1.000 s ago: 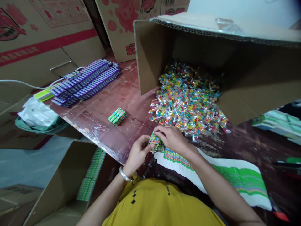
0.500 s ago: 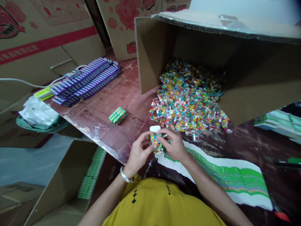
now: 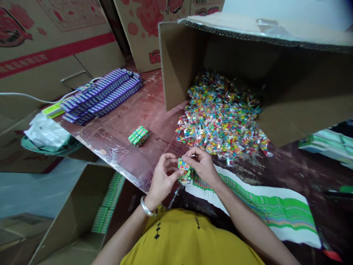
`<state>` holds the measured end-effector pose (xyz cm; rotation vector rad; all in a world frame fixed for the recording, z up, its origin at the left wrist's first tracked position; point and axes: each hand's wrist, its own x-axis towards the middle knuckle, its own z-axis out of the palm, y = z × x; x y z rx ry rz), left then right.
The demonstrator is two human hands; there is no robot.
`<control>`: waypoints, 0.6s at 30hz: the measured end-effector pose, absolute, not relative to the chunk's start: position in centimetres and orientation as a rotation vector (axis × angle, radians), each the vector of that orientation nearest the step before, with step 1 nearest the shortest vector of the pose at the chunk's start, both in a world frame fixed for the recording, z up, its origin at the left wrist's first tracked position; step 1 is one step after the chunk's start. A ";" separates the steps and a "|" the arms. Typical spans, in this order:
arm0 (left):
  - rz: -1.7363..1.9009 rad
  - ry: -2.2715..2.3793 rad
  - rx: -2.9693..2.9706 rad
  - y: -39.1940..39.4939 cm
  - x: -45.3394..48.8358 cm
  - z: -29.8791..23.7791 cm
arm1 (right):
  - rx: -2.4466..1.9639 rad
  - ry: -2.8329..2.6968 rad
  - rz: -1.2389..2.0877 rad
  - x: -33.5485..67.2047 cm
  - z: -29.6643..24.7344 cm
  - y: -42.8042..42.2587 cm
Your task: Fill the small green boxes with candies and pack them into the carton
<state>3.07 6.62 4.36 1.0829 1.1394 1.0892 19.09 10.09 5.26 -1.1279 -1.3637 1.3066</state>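
A small green printed candy box [image 3: 184, 171] is between my two hands, above the near edge of the table. My left hand [image 3: 164, 175] grips its left side, thumb on the printed front. With fingers pinched at its top right corner, my right hand [image 3: 202, 165] holds the box too. The white top flap no longer shows. Under my right forearm lies a long fanned row of flat green-and-white cartons [image 3: 264, 206]. Beyond my hands is a heap of clear candy packets [image 3: 220, 121], spilling from a cardboard box on its side [image 3: 286, 121].
A little block of green boxes [image 3: 138, 135] sits left of my hands. Purple boxes [image 3: 110, 94] are stacked in rows farther back, by a power strip [image 3: 52, 109]. Below the table's left edge, an open carton [image 3: 68, 206] holds green boxes [image 3: 107, 206].
The white flap that stood up on top of the candy box is now folded down out of sight. My right fingers have shifted to the box's top edge.
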 end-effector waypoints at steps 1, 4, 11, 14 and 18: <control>1.088 1.174 1.123 6.5 3.1 4.5 | -1.150 -1.369 1.337 19.2 5.3 10.3; 1.073 1.234 1.219 6.2 3.0 5.0 | -1.217 -1.374 1.391 19.6 5.3 10.9; 1.035 1.202 1.305 6.0 3.0 5.6 | -1.207 -1.408 1.394 19.9 5.3 11.6; 1.006 1.187 1.295 6.2 2.7 5.6 | -1.185 -1.548 1.234 19.9 5.7 11.1; 1.029 1.164 1.220 6.8 2.0 5.1 | -1.139 -1.917 1.142 20.5 6.3 9.9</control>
